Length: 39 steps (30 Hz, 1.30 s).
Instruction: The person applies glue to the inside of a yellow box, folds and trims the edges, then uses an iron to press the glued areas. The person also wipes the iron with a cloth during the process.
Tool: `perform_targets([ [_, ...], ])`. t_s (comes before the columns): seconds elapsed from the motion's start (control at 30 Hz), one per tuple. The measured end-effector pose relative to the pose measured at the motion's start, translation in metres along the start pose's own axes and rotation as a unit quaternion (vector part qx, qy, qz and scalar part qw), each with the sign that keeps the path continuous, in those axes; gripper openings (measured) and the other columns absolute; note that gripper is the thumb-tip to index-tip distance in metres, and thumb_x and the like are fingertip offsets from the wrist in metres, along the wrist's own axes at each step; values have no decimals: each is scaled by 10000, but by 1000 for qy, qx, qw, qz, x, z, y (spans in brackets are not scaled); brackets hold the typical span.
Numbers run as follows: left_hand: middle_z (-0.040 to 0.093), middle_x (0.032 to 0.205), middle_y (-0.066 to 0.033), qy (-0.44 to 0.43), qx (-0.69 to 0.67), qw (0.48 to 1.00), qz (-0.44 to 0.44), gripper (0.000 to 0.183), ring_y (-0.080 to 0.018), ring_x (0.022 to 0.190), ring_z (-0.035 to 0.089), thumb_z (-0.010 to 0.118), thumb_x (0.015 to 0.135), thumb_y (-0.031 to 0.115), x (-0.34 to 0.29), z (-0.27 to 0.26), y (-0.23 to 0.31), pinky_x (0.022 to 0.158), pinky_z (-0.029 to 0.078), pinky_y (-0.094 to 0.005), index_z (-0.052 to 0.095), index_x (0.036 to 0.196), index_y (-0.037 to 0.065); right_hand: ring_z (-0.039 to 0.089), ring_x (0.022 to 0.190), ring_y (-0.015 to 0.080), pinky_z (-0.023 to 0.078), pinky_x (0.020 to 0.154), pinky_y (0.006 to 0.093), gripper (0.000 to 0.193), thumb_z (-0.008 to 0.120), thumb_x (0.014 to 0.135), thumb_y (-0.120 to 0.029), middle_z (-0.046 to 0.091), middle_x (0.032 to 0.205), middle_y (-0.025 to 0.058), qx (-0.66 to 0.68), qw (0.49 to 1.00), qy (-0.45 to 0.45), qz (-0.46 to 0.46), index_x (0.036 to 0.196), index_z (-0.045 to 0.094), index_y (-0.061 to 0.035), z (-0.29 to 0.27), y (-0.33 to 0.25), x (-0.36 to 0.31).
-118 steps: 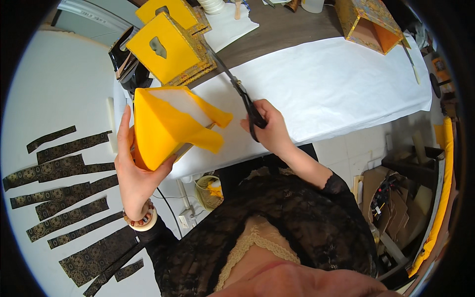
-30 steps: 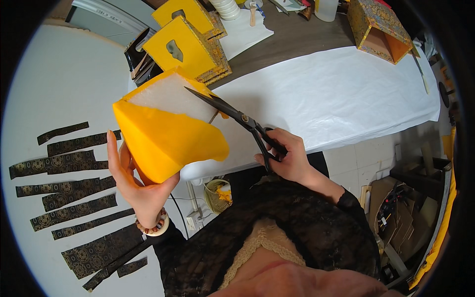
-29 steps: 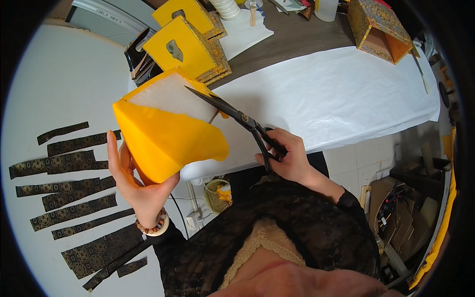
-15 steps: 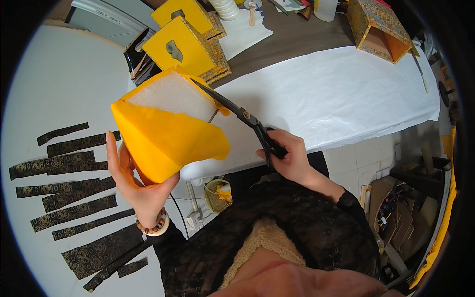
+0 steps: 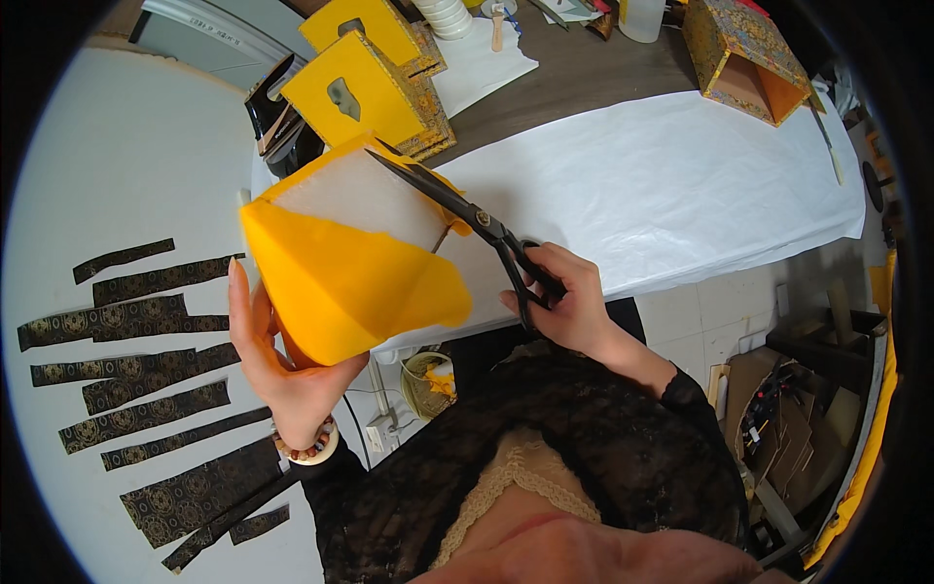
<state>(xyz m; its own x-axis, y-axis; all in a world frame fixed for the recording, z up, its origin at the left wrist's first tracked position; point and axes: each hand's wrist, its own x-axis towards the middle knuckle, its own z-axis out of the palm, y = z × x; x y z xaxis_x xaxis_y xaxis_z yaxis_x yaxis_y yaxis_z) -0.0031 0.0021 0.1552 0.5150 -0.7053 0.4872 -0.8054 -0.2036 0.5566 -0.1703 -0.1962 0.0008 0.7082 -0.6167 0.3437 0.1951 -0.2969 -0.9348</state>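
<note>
I see the left hand (image 5: 282, 375) cupped under a box wrapped in yellow fabric (image 5: 350, 263), fingers spread up its left side and the palm bearing its lower corner, so it is held in the air at about nine o'clock from the middle of the view, above the near edge of the table. The right hand (image 5: 564, 307), at about three o'clock from the box, is closed through the loops of the black scissors (image 5: 467, 214); the blades point up toward eleven o'clock and lie nearly together across the box's white open face, their tips at the yellow edge along its top.

My worry is the cloth: it hangs loose over the lower front (only the palm pins it), and if it slips while the blades bite, I judge the cut would wander or nick the white face. The left fingertips sit close to the fabric edge too, so a jerk of the blades could reach them.

Behind, at twelve o'clock, stand two finished yellow boxes (image 5: 375, 83) on the white paper sheet (image 5: 681, 185); a patterned open box (image 5: 744, 58) sits at one o'clock. Dark patterned strips (image 5: 126, 321) lie in rows at nine o'clock.
</note>
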Motion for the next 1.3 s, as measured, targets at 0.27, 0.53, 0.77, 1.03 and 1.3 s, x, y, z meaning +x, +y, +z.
perform_targets([
  [0.27,490,1379,-220,-1,-12,1000,-1,1169,-294,1195,565,837,601,-37,0,2,1,971,475,-398,156,1549,41,518,577,86,404,473,222,353,821,741,-5,573,776,62,5,1000,-2,10,1035,632,41,2,-3,-1],
  [0.53,499,1370,-223,-1,-13,1000,-10,1169,-294,1195,568,839,603,-34,1,4,2,962,476,-386,157,1549,40,545,627,93,420,515,220,338,790,750,38,570,797,76,6,1000,1,-8,1050,634,36,3,4,-3],
  [0.77,541,1321,-208,27,38,999,-15,1143,-260,1124,602,849,635,8,11,3,-3,885,507,-358,162,1548,39,511,716,63,394,580,195,441,794,733,44,551,888,28,97,995,-4,28,1130,602,20,-9,10,-9],
  [1.03,549,1261,-164,155,59,986,-6,1096,-239,1129,592,835,683,6,23,1,-18,912,520,-348,170,1549,97,466,734,78,382,624,204,472,781,705,44,499,894,28,200,967,-139,73,1124,565,41,-28,22,-39],
  [1.3,573,1227,-184,125,54,991,3,1111,-244,1093,607,858,671,60,30,3,-17,871,514,-334,171,1545,67,527,745,168,446,626,238,526,837,671,-28,523,934,100,95,988,-122,-19,1113,561,37,-12,10,-27],
])
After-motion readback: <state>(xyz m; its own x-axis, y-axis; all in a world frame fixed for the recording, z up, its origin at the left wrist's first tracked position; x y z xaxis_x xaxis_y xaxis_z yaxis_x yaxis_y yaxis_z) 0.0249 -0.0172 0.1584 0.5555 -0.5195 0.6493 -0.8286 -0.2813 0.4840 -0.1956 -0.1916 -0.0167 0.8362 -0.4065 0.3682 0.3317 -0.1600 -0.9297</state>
